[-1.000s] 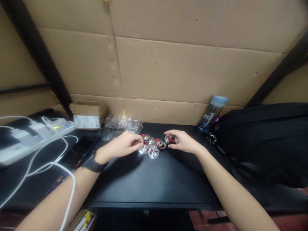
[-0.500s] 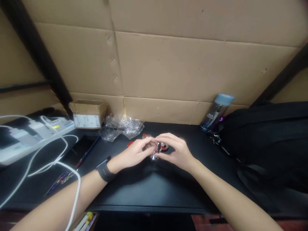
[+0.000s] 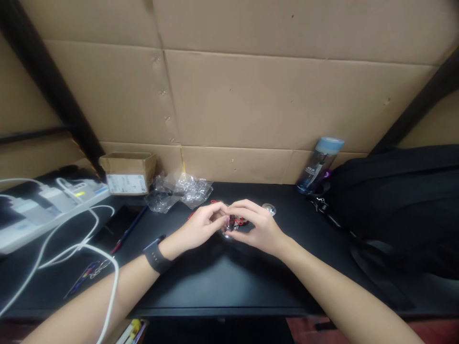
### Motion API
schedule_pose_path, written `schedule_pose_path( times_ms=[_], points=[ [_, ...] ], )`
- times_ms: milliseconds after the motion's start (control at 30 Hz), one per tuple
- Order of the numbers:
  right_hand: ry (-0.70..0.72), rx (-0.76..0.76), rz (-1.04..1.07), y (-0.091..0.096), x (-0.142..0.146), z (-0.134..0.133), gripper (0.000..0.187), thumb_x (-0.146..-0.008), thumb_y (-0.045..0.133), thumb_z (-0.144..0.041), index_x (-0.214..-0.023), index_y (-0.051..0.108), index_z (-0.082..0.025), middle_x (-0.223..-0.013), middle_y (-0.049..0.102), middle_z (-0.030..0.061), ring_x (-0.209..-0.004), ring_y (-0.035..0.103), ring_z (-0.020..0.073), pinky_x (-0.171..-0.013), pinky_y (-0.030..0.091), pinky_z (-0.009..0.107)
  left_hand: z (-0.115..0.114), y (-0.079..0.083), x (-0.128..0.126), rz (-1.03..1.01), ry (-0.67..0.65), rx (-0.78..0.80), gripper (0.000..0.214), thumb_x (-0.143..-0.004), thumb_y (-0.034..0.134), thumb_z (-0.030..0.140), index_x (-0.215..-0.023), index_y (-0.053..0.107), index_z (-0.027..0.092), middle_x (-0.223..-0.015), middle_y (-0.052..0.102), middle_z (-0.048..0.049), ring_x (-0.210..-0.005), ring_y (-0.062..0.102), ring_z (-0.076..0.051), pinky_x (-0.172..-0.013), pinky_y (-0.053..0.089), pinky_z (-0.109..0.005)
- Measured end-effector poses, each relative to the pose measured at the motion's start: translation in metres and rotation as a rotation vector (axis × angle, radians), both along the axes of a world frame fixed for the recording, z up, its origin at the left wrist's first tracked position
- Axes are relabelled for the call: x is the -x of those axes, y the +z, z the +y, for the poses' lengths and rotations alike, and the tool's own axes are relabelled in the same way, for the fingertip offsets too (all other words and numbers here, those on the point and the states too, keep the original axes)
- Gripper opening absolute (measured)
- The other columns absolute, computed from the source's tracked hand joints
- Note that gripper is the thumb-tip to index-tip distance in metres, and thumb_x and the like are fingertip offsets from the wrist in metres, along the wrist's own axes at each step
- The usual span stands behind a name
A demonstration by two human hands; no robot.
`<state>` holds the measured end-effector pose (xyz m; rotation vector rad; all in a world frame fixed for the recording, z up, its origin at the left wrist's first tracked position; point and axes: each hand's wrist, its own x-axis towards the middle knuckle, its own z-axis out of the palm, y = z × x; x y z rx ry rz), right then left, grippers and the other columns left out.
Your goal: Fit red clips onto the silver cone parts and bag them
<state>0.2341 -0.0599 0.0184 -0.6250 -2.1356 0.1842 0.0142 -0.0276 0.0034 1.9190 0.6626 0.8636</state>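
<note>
My left hand [image 3: 204, 225] and my right hand [image 3: 258, 225] meet over the middle of the black table, with fingers curled. Between their fingertips is a small shiny metal piece [image 3: 227, 234], mostly covered by the fingers, so its kind cannot be made out. Both hands are closed on it. Red cord [image 3: 241, 221] shows just behind the fingers, and more red strands stick out beyond my left hand. A round silvery disc-like piece [image 3: 269, 209] lies behind my right hand.
Crumpled clear plastic [image 3: 181, 190] and a small cardboard box [image 3: 128, 174] are at the back left. A power strip [image 3: 53, 210] with white cables [image 3: 81, 243] lies left. At right stand a blue-capped bottle [image 3: 319, 165] and a black bag [image 3: 398, 215].
The dark, shiny part between my fingers has turned and shifted slightly left. My right fingers have moved a little, and the silvery disc behind my right hand shows more. The view has shifted slightly.
</note>
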Motion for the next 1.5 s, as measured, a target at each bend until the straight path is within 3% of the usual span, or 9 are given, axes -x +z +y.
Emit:
schedule_pose_path(
  times_ms=[200,400,533,700,767,867,1033,1333,1500],
  points=[
    [-0.052,0.002,-0.004,0.003,-0.004,0.003,0.043,-0.088,0.078,-0.027,-0.129,0.067,-0.028,-0.119,0.070,0.0083,-0.105,0.070,0.0225,-0.092,0.063,0.036,0.005,0.007,0.008,-0.018,0.028,0.085,0.029,-0.099,0.062,0.046,-0.099,0.063,0.017,-0.085,0.065,-0.0021,-0.070,0.060,-0.013,-0.065,0.048,-0.025],
    [-0.056,0.018,-0.012,0.003,-0.006,0.007,0.039,-0.087,0.075,-0.023,-0.125,0.068,-0.027,-0.115,0.070,0.0078,-0.100,0.070,0.0221,-0.087,0.062,0.036,0.009,0.001,0.006,0.015,0.073,0.039,0.030,-0.099,0.060,0.047,-0.098,0.063,0.017,-0.085,0.066,-0.0029,-0.069,0.062,-0.014,-0.064,0.049,-0.026],
    [-0.123,0.018,-0.004,0.005,-0.016,0.012,0.038,-0.086,0.076,-0.026,-0.124,0.069,-0.027,-0.116,0.069,0.0086,-0.103,0.069,0.0235,-0.089,0.061,0.038,0.023,0.003,0.016,0.058,0.214,-0.076,0.030,-0.098,0.059,0.047,-0.094,0.064,0.017,-0.087,0.070,-0.0048,-0.075,0.065,-0.016,-0.067,0.051,-0.027],
    [-0.226,0.059,-0.079,0.015,-0.043,0.027,0.036,-0.086,0.076,-0.028,-0.121,0.070,-0.025,-0.114,0.069,0.0077,-0.100,0.069,0.0228,-0.092,0.059,0.039,0.038,0.024,0.056,0.560,0.408,-0.410,0.026,-0.097,0.058,0.042,-0.092,0.071,0.020,-0.084,0.075,-0.0043,-0.074,0.067,-0.019,-0.070,0.046,-0.028],
    [-0.282,0.106,-0.133,0.016,-0.056,0.035,0.034,-0.085,0.077,-0.028,-0.119,0.071,-0.024,-0.111,0.070,0.0072,-0.096,0.070,0.0224,-0.090,0.058,0.038,0.041,0.030,0.068,0.729,0.452,-0.439,0.023,-0.095,0.057,0.038,-0.092,0.072,0.022,-0.083,0.076,-0.0048,-0.073,0.068,-0.020,-0.067,0.044,-0.028],
    [-0.373,0.164,-0.229,0.015,-0.075,0.047,0.036,-0.081,0.080,-0.031,-0.115,0.073,-0.023,-0.108,0.072,0.0071,-0.090,0.070,0.0223,-0.084,0.058,0.036,0.042,0.031,0.076,0.880,0.447,-0.418,0.017,-0.091,0.057,0.031,-0.086,0.071,0.023,-0.082,0.076,-0.0046,-0.071,0.068,-0.021,-0.065,0.042,-0.028],
    [-0.481,0.254,-0.322,0.009,-0.098,0.061,0.040,-0.078,0.084,-0.035,-0.115,0.074,-0.021,-0.108,0.073,0.0072,-0.084,0.070,0.0212,-0.080,0.056,0.034,0.040,0.030,0.076,0.939,0.441,-0.406,0.016,-0.089,0.056,0.030,-0.085,0.070,0.025,-0.082,0.075,-0.0045,-0.072,0.069,-0.022,-0.064,0.042,-0.030],
    [-0.530,0.348,-0.379,0.007,-0.113,0.067,0.043,-0.074,0.085,-0.039,-0.112,0.076,-0.020,-0.104,0.076,0.0065,-0.079,0.070,0.0197,-0.077,0.056,0.031,0.043,0.029,0.085,1.017,0.394,-0.357,0.020,-0.089,0.056,0.035,-0.082,0.070,0.023,-0.083,0.076,-0.0070,-0.073,0.070,-0.023,-0.067,0.044,-0.031],
    [-0.520,0.447,-0.385,0.008,-0.120,0.068,0.051,-0.072,0.085,-0.038,-0.118,0.074,-0.020,-0.105,0.079,0.0053,-0.079,0.072,0.0197,-0.076,0.057,0.030,0.053,0.023,0.101,1.033,0.289,-0.289,0.026,-0.091,0.056,0.043,-0.091,0.072,0.023,-0.087,0.078,-0.0062,-0.075,0.071,-0.023,-0.068,0.045,-0.030]
  ],
)
